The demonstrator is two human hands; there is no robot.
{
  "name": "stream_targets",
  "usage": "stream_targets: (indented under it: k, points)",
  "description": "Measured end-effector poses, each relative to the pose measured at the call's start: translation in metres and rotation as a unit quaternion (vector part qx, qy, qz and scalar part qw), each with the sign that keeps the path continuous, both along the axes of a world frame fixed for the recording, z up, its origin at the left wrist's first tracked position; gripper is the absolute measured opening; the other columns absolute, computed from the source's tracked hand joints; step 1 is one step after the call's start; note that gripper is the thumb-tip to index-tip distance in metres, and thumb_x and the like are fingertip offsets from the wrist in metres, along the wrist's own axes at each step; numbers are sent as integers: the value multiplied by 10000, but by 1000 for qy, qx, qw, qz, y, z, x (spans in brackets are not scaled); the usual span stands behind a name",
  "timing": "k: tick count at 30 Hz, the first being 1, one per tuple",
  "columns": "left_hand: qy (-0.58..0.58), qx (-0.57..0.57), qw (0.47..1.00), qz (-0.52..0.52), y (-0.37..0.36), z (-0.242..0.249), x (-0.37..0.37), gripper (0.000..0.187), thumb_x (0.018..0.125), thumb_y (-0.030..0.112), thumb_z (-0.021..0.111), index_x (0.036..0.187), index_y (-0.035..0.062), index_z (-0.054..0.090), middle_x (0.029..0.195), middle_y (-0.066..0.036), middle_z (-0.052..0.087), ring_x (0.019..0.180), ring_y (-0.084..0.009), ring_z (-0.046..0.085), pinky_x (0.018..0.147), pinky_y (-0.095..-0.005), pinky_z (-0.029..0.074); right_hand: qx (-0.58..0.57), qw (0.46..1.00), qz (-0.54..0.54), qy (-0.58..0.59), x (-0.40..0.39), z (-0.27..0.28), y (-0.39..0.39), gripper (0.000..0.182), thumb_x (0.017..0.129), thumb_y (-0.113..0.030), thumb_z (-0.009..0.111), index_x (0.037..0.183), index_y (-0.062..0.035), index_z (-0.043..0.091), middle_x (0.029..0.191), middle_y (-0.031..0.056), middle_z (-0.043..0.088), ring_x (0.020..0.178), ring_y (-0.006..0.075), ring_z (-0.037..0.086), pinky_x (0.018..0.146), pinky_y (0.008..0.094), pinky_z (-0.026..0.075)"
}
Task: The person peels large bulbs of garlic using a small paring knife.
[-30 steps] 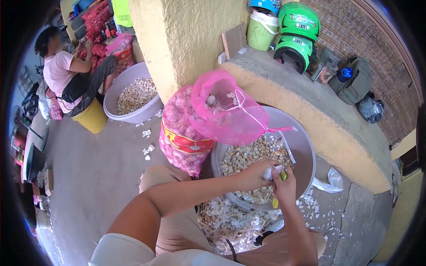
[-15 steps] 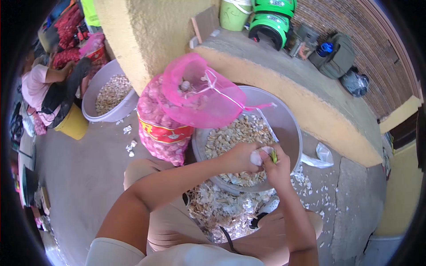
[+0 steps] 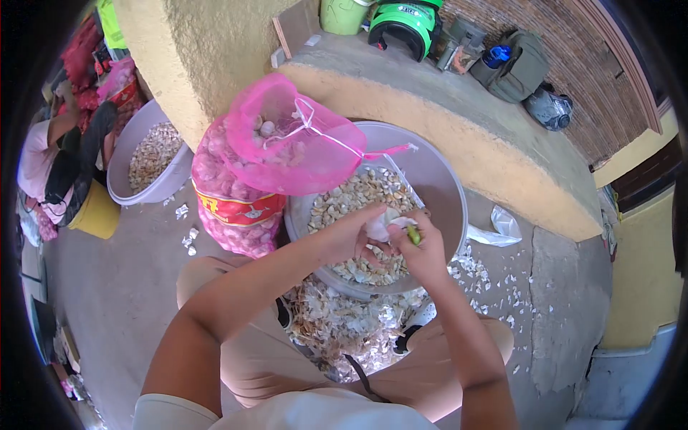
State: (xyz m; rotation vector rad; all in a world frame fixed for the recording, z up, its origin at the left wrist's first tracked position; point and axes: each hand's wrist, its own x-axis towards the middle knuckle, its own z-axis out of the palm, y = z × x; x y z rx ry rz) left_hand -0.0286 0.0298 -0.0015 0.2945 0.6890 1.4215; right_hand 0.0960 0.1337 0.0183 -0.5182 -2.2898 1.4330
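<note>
Over a wide grey basin my two hands meet. My left hand is closed around a whitish garlic bulb. Against the bulb's right side, my right hand grips a small tool with a green handle; its working end is hidden. Loose garlic cloves cover the basin's bottom beneath both hands. Left of the basin stands a pink mesh sack full of garlic bulbs, its loose top draped over the rim.
Papery garlic skins are heaped between my legs. A raised concrete ledge curves behind the basin, bearing a green helmet and a backpack. At far left a person sits on a yellow bucket beside another basin.
The view has shifted, so the surroundings sit further left and higher. My left fingers have spread more around the bulb, and the green handle has turned in my right hand.
</note>
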Motion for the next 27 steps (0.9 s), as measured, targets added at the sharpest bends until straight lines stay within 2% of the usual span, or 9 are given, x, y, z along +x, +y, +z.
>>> stream_targets:
  k: [3,7,10,12,16,22,24,25,27]
  points:
    - [221,-72,971,65,-1,-11,5,410,893,402,368,1126,68,417,743,-72,561,556,-167,573,396,-268,469,148,987,4,-57,-3,9,-7,263,759,-209,649,857,-2,519,613,109,556,510,163,517,502,284,425]
    - [254,-94,957,103,-5,-3,19,377,897,386,375,1099,72,432,710,-65,547,494,-156,543,372,-259,452,209,972,25,-102,-4,12,-4,309,737,-264,662,740,15,528,541,155,502,474,228,500,495,337,412]
    - [248,-101,955,128,-9,-6,23,367,899,386,372,1060,66,451,701,-68,547,475,-147,530,362,-246,437,216,966,60,-129,-3,12,-4,289,753,-271,632,697,3,559,562,182,531,552,340,557,513,374,433]
    - [256,-103,949,155,-11,-9,25,364,899,390,370,1019,61,468,687,-71,548,446,-138,514,350,-237,423,200,968,84,-127,-2,13,-5,274,764,-239,619,674,12,554,553,180,526,537,331,550,505,364,429]
    - [234,-75,965,92,-17,-11,21,393,880,410,400,943,29,468,636,-82,527,368,-139,466,317,-258,407,130,979,131,-92,1,15,-7,250,803,-187,577,659,15,550,547,149,540,497,260,554,489,341,416]
    - [108,-68,989,76,-19,-5,20,424,888,428,338,865,34,493,614,-109,545,350,-128,441,296,-262,377,-233,971,54,-17,5,8,-10,243,843,-195,544,698,-2,569,568,53,540,482,85,488,469,268,395]
    - [55,-51,994,75,-16,-5,12,431,890,427,325,859,31,494,613,-111,545,347,-130,438,299,-261,375,-117,989,79,-33,8,11,-12,221,842,-191,545,725,-6,572,570,44,530,495,72,471,480,251,396]
    - [92,-54,990,89,-15,-3,12,435,889,430,323,862,31,494,617,-113,549,350,-130,441,300,-262,372,-58,993,90,-41,9,15,-13,210,841,-189,546,739,-7,573,571,39,525,501,65,462,486,243,397]
    - [170,-63,977,110,-16,5,12,441,887,436,319,867,31,493,624,-118,556,355,-131,445,302,-264,366,-130,975,113,-139,12,31,-6,235,837,-229,545,752,-12,577,586,70,541,526,118,503,518,282,412]
